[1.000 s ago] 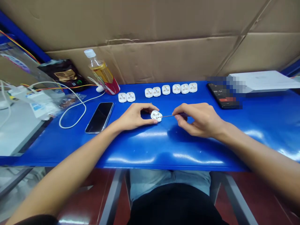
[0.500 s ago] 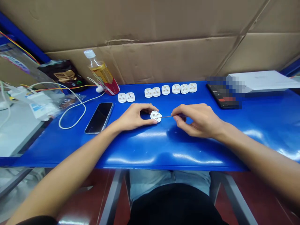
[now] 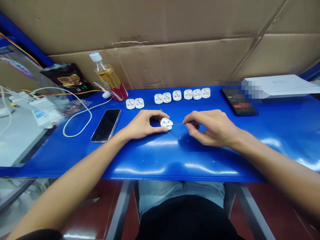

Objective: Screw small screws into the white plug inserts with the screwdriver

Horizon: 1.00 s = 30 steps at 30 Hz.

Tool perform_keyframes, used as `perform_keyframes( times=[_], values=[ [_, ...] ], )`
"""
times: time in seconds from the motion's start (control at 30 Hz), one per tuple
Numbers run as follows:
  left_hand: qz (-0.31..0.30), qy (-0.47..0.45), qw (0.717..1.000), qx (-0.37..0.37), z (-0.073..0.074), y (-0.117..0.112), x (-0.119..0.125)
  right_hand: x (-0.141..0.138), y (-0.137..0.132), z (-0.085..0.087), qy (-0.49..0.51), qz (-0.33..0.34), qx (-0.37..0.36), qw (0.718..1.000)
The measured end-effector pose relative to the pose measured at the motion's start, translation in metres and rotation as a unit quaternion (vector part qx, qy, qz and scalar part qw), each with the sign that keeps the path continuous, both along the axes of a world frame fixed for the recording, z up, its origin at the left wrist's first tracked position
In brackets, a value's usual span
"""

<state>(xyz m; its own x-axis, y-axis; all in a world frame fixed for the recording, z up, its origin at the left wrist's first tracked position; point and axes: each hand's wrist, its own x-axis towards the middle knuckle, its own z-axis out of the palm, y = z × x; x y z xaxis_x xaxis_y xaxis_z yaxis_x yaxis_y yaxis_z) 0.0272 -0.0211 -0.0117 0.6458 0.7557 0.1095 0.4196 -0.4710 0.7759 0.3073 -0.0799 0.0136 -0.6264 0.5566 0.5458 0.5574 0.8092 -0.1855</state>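
Between the thumb and fingers of my left hand (image 3: pixel 145 125) is a small white plug housing (image 3: pixel 165 122), tilted up, with metal parts showing inside. My right hand (image 3: pixel 208 128) is closed around the dark handle of a thin screwdriver (image 3: pixel 178 124), most of that handle being hidden in the fingers. The metal shaft runs leftward, and its tip meets the lower part of the housing. Whether the tip sits in a screw is too small to tell. Beyond both hands, similar white plug housings (image 3: pixel 177 95) stand in a row on the blue table (image 3: pixel 160 160).
To the left lie a phone (image 3: pixel 106 125) and a looped white cable (image 3: pixel 65 128). A drink bottle (image 3: pixel 111 80) stands behind them, near a black pouch (image 3: pixel 68 80). At the back right are a second phone (image 3: pixel 235 103) and a white box (image 3: pixel 282 86). Cardboard (image 3: pixel 175 63) lines the back.
The housing and both hands stay almost where they were. The screwdriver tip remains at the housing; the whole view has shifted very slightly.
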Motion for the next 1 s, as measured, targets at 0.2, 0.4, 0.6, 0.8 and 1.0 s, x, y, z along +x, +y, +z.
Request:
perform_keyframes(
  times=[0.2,0.4,0.6,0.8,1.0],
  values=[
    [-0.001,0.001,1.000,0.000,-0.0005,0.0000,0.0001,-0.0003,0.0000,-0.0001,-0.007,-0.004,0.001,1.000],
    [-0.002,0.001,1.000,-0.004,0.0009,0.0000,0.0007,-0.0003,0.0002,0.0002,-0.003,-0.002,0.010,1.000],
    [-0.002,-0.001,1.000,-0.010,0.0017,-0.0002,0.0016,-0.0002,0.0005,0.0003,0.000,0.004,0.016,1.000],
    [-0.002,0.004,1.000,-0.004,0.0024,-0.0006,0.0023,0.0006,0.0005,-0.0011,-0.003,-0.003,0.016,1.000],
    [-0.003,0.000,1.000,-0.008,0.0015,-0.0007,0.0021,0.0006,0.0005,-0.0015,0.003,0.000,0.018,1.000]
  ],
)
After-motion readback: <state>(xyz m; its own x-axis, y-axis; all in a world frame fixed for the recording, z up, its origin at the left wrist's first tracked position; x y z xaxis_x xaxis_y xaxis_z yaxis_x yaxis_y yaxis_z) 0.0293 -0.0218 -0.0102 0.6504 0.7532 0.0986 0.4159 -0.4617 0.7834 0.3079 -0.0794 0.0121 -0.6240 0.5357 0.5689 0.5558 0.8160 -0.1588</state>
